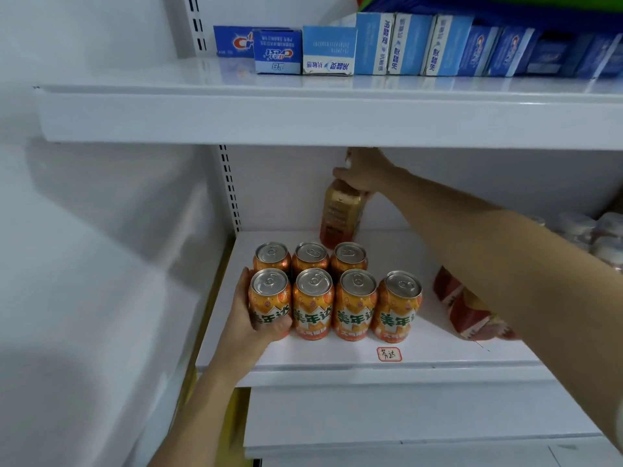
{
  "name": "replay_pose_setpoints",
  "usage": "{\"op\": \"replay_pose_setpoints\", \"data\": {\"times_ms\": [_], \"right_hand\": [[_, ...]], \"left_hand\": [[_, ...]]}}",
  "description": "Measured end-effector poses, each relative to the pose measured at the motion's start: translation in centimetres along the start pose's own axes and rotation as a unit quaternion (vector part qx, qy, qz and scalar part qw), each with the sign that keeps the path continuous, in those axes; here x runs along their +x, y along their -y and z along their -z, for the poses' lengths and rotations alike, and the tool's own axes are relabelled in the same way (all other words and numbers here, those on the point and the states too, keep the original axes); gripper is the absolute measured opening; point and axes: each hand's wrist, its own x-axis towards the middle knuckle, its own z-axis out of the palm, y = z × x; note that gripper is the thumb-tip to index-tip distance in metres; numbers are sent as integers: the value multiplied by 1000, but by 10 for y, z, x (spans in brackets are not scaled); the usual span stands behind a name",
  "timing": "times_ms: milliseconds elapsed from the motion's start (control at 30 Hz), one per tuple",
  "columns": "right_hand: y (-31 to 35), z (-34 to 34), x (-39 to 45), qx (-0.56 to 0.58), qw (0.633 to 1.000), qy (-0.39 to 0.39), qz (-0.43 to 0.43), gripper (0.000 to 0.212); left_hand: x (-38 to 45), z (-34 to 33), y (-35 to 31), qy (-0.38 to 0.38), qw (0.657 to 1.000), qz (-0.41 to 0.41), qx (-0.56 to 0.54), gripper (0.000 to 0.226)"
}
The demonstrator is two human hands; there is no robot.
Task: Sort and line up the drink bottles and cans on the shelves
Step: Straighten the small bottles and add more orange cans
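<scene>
Head view looks down onto a white middle shelf (pixel 421 352) where seven orange cans stand upright in two rows, four in front and three behind, packed side by side with their silver tops showing. The left hand (pixel 251 315) wraps round the front-left can (pixel 269 299), its thumb lying across the label near the base and its fingers hidden behind the can's far side, so the grip is a full clasp on that one can. The next front can (pixel 313 303) touches it on the right. Farther back, against the rear wall, the right hand (pixel 362 171) grips the top of a tall amber bottle (pixel 340 214), fingers curled over its cap and shoulder; the bottle stands roughly upright just behind the back row of cans. Under the right forearm a red packet (pixel 462 308) lies on its side on the shelf, well apart from the cans. A small handwritten label (pixel 389 354) sits near the shelf's front edge. On the upper shelf (pixel 202 112) stands a row of blue toothpaste boxes (pixel 371 45).
</scene>
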Motion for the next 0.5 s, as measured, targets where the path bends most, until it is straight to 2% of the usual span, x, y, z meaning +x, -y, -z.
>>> {"op": "replay_pose_setpoints", "data": {"times_ms": [100, 133, 200, 267, 300, 400, 500], "right_hand": [[-3, -4, -9, 38, 998, -30, -39, 32], [-7, -2, -16, 62, 995, -61, -51, 29], [-16, 3, -34, 119, 979, -143, -84, 23], [-18, 11, -57, 184, 957, -205, -95, 32], [-16, 15, -71, 218, 946, -221, -95, 35], [-7, 34, -113, 361, 894, -251, -85, 27], [-6, 56, -161, 494, 832, -237, -82, 25]], "left_hand": [[-5, 6, -10, -51, 999, -8, -7, 123], [-5, 8, -14, -70, 997, -24, 7, 122], [-2, 9, -29, -96, 992, -74, 44, 96], [7, 8, -54, -119, 981, -119, 93, 64], [13, 5, -69, -132, 973, -147, 118, 60], [34, -6, -108, -139, 951, -231, 149, 60], [36, -33, -126, -129, 963, -225, 74, 62]]}}
